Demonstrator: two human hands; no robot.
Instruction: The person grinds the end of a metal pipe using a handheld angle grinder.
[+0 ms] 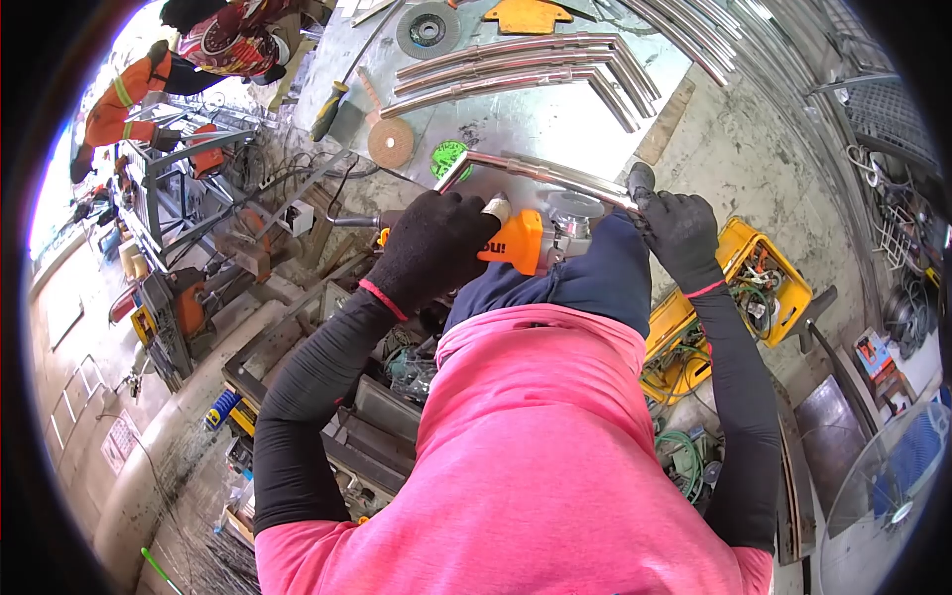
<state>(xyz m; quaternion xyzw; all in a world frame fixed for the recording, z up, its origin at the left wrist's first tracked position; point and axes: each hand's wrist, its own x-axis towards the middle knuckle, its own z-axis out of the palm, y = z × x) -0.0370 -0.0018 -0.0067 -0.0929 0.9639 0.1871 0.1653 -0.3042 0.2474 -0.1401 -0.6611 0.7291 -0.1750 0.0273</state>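
My left hand [433, 248], in a black glove, is closed around the body of an orange angle grinder [521, 245]. The grinder lies crosswise in front of my waist, its grey disc [575, 204] facing up. A shiny bent metal tube [550, 176] passes just beyond the disc; its short leg ends close by my left knuckles. My gloved right hand [677, 230] grips the tube's right end, the greyish thumb pointing up. Several similar bent tubes [506, 61] lie on the metal tabletop [555, 119] ahead. Part of the grinder is hidden beneath my left hand.
On the tabletop are a round abrasive disc [391, 143], a flap disc [427, 31], a green disc [448, 159] and a yellow magnet-like block [528, 15]. A yellow toolbox [783, 283] stands right, a fan [892, 506] lower right. Another person [223, 45] is at upper left.
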